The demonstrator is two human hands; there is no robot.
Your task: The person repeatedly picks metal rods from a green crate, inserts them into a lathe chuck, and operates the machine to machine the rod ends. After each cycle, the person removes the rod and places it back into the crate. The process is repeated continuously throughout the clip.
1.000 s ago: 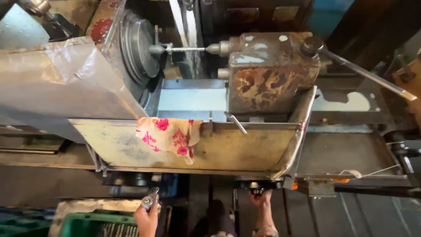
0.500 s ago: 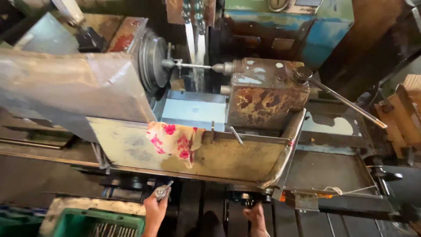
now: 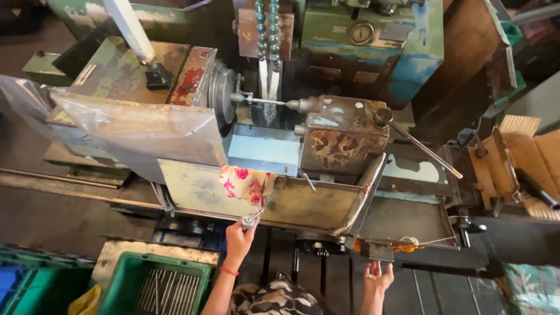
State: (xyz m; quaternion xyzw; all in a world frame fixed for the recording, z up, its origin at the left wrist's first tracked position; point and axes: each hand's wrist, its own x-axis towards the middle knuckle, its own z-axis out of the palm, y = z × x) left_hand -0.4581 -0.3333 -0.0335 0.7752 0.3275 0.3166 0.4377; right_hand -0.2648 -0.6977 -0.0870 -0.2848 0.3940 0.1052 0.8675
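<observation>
Nearest to me, the person's left hand (image 3: 238, 238) pinched a small metal part (image 3: 249, 221) just below the flowered cloth (image 3: 247, 183) on the tray's rim (image 3: 326, 219), the right hand (image 3: 378, 276) was spread open under the machine, and behind stood the rusty tailstock (image 3: 344, 140).

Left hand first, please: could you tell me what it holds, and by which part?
The left hand holds a small metal part by its lower end; the right hand is open, holding nothing.

green crate (image 3: 153, 283) of metal rods near left. floral rag (image 3: 248, 184) draped over tray wall (image 3: 303, 204). cardboard boxes (image 3: 534, 154) far right.
</observation>
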